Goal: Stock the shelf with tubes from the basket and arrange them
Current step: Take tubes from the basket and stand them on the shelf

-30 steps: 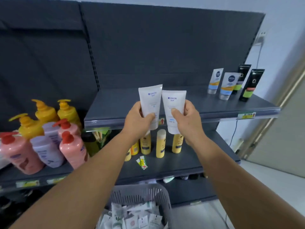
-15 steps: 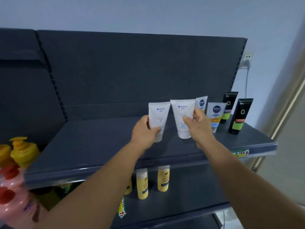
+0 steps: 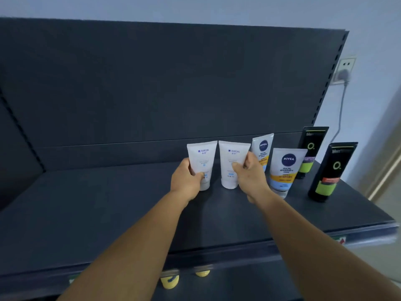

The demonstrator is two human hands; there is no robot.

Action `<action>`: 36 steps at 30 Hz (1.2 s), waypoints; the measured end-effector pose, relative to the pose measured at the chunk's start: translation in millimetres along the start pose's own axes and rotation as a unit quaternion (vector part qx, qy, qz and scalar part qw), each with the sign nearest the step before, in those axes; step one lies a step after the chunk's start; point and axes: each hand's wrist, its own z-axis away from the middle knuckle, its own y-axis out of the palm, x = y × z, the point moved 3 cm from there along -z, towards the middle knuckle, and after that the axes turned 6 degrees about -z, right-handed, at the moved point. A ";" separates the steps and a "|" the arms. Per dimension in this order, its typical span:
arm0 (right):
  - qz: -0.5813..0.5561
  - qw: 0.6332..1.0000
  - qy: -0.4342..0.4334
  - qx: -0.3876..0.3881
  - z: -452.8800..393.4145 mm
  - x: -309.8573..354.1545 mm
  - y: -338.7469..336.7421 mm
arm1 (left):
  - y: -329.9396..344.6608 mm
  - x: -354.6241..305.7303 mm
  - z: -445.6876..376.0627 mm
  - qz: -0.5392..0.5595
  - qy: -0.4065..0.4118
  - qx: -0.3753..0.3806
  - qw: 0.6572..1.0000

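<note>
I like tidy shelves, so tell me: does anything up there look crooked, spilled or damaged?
Nothing stands out. The two white tubes stand cap-down, one held in each hand, beside two Nivea tubes and two black tubes, all upright on the shelf.

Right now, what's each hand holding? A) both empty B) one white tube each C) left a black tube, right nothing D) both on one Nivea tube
B: the left hand grips one white tube and the right hand grips the other white tube, both upright, cap down, on the shelf.
</note>
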 end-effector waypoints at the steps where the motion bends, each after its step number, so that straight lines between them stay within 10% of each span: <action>1: 0.001 1.000 -0.001 0.003 -4.2 -1.0 3.0 | 1.2 0.4 -4.1 -0.002 -0.001 0.001 1.000; 13: 0.145 0.989 0.014 0.010 19.1 8.7 10.8 | -25.4 0.0 9.0 -0.152 0.049 0.050 0.986; 22: 0.437 0.891 -0.072 0.101 165.6 41.3 51.8 | -107.5 32.9 122.8 -0.389 0.128 0.063 0.910; 36: 0.431 0.872 -0.037 0.229 395.7 -29.2 162.3 | -209.2 191.1 305.8 -0.395 0.084 0.097 0.909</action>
